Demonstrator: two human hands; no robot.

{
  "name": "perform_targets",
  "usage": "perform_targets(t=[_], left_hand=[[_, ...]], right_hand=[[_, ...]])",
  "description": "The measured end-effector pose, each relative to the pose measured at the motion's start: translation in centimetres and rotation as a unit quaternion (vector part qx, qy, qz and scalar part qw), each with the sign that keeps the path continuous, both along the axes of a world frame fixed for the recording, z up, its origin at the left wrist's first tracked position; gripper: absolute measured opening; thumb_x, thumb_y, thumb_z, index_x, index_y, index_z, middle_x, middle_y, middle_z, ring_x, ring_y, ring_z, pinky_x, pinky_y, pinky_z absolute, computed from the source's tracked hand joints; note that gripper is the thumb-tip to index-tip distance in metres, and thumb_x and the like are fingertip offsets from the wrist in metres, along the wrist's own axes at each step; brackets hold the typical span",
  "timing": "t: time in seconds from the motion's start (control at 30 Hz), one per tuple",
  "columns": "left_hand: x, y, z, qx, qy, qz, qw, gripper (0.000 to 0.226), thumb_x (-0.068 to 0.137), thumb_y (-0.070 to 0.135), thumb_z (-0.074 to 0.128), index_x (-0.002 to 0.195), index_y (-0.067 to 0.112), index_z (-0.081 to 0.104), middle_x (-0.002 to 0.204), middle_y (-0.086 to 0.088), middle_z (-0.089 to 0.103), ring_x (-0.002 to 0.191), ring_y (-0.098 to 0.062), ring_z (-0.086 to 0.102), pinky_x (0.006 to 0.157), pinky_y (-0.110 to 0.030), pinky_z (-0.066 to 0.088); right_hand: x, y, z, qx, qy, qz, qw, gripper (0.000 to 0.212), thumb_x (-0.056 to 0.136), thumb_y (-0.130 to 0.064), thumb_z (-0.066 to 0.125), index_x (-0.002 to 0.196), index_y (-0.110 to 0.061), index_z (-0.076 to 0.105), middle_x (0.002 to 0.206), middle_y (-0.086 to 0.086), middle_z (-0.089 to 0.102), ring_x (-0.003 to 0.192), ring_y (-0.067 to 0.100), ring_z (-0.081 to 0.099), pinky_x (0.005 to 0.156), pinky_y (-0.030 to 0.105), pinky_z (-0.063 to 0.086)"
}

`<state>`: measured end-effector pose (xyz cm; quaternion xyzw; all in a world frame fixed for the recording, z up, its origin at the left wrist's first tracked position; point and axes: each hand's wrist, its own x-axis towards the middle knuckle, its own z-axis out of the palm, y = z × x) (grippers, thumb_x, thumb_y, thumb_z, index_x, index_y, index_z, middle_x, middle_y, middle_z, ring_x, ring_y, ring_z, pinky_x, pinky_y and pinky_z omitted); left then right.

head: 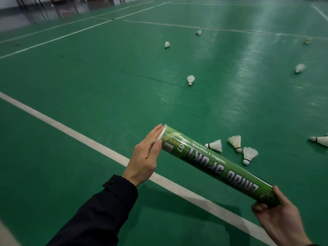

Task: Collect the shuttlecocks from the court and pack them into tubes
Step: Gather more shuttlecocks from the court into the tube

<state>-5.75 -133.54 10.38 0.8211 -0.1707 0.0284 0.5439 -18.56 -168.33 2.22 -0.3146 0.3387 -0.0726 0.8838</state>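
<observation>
A long green shuttlecock tube [209,164] lies slanted across the lower middle of the view, above the court. My right hand [282,215] grips its near end at the lower right. My left hand [145,157] presses flat against the far end, its fingers over the white cap [162,134]. Three white feather shuttlecocks [215,145] [236,142] [248,155] lie on the floor just behind the tube. A further shuttlecock [319,140] lies at the right edge. More shuttlecocks [190,79] [299,68] [167,44] are scattered farther out.
The green court floor [88,77] stretches ahead, crossed by a wide white line [74,133] running under the tube. Other white lines mark the far side. Dark stands and furniture legs [35,9] stand at the top left beyond the court.
</observation>
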Motion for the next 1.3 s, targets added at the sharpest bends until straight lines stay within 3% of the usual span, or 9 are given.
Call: perform_targets(t=[0.1,0.23,0.37,0.63,0.73,0.87,1.0,1.17,1.3], left_hand=[[-0.1,-0.3,-0.1,-0.041,0.020,0.010,0.999,0.055,0.105,0.040,0.043,0.156,0.019,0.043,0.155,0.003,0.052,0.144,-0.007,0.046,0.119,-0.037,0.041],[-0.7,-0.9,-0.1,-0.106,0.030,0.022,0.994,0.053,0.105,0.042,0.046,0.153,0.021,0.047,0.152,0.002,0.055,0.141,-0.013,0.051,0.115,-0.036,0.045],[-0.8,-1.1,-0.2,-0.093,0.009,0.032,0.995,0.054,0.104,0.047,0.044,0.153,0.023,0.047,0.154,0.002,0.054,0.142,-0.012,0.050,0.115,-0.038,0.046],[-1.0,-1.2,0.7,-0.159,0.026,0.070,0.984,0.041,0.108,0.039,0.027,0.137,0.027,0.053,0.136,-0.004,0.062,0.121,-0.015,0.062,0.106,-0.037,0.051],[-0.9,-1.4,2.0,-0.129,-0.007,0.069,0.989,0.042,0.108,0.034,0.027,0.143,0.028,0.049,0.148,0.006,0.054,0.133,-0.001,0.053,0.106,-0.016,0.045],[-0.8,-1.0,1.9,-0.109,-0.004,0.039,0.993,0.050,0.108,0.033,0.027,0.154,0.018,0.041,0.154,0.020,0.044,0.142,0.010,0.040,0.114,-0.013,0.034],[-1.8,-1.4,1.6,-0.092,-0.032,0.040,0.994,0.050,0.110,0.028,0.024,0.159,0.025,0.030,0.169,0.014,0.023,0.151,0.007,0.023,0.119,-0.010,0.021],[-1.7,-1.4,2.9,-0.344,0.099,0.036,0.933,0.035,0.106,0.011,0.042,0.133,0.018,0.063,0.139,0.002,0.067,0.128,-0.010,0.061,0.103,-0.024,0.048],[-1.3,-1.6,3.0,-0.382,0.125,0.070,0.913,0.030,0.100,0.029,0.055,0.129,0.033,0.064,0.146,0.004,0.062,0.129,-0.008,0.060,0.111,-0.033,0.044]], right_hand=[[0.0,0.1,0.0,0.013,-0.006,0.000,1.000,0.016,0.094,-0.038,0.059,0.093,-0.022,0.055,0.085,0.003,0.059,0.055,0.008,0.033,0.061,0.022,0.030],[0.1,0.2,0.2,0.000,0.001,0.008,1.000,0.033,0.069,-0.038,0.076,0.090,-0.022,0.056,0.080,0.003,0.065,0.053,0.008,0.034,0.057,0.023,0.030],[0.0,0.5,-0.2,-0.002,-0.001,0.005,1.000,0.025,0.077,-0.039,0.067,0.090,-0.022,0.055,0.083,0.003,0.059,0.053,0.009,0.034,0.063,0.026,0.025],[0.1,2.2,-0.5,-0.035,0.042,0.038,0.998,0.026,0.097,-0.044,0.060,0.087,-0.020,0.058,0.068,0.002,0.043,0.041,0.007,0.032,0.039,0.021,0.031],[0.1,2.8,-0.6,-0.029,0.021,0.037,0.999,0.025,0.095,-0.041,0.060,0.089,-0.017,0.062,0.071,0.004,0.043,0.038,0.006,0.031,0.037,0.020,0.030],[0.1,3.0,-0.2,-0.042,0.010,0.035,0.998,0.032,0.078,-0.043,0.065,0.091,-0.015,0.071,0.064,0.002,0.052,0.035,0.005,0.029,0.035,0.019,0.028],[-0.3,3.3,-0.9,-0.032,0.024,0.038,0.999,0.029,0.095,-0.037,0.054,0.101,-0.011,0.066,0.073,0.007,0.055,0.033,0.005,0.029,0.034,0.018,0.028],[-0.3,4.0,-1.4,-0.026,0.040,0.036,0.998,0.039,0.069,-0.043,0.068,0.094,-0.014,0.063,0.068,0.005,0.055,0.032,0.006,0.028,0.032,0.019,0.027],[-0.1,4.6,-1.2,-0.026,0.053,0.032,0.998,0.038,0.067,-0.043,0.073,0.089,-0.017,0.057,0.059,0.001,0.047,0.034,0.006,0.028,0.034,0.020,0.027]])
